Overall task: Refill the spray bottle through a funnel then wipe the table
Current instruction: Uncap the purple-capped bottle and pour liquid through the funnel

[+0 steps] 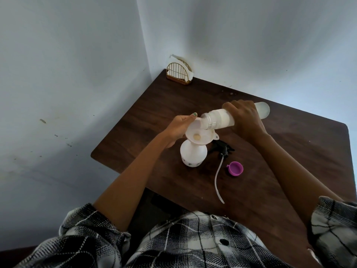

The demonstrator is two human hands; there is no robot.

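Plaid sleeves (92,229) framed a dark wooden table (289,161) set in a pale-walled corner. Left hand (178,128) gripped the funnel (197,135) seated in the white spray bottle (193,154); right hand (245,118) clasped a tilted clear bottle (218,119), mouth over the funnel.

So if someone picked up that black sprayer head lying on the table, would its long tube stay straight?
Probably not. The tube already lies in a curve on the table, so it looks thin and bendy and would likely dangle. The sprayer head looks like light plastic, and its lumpy shape should keep it from rolling.
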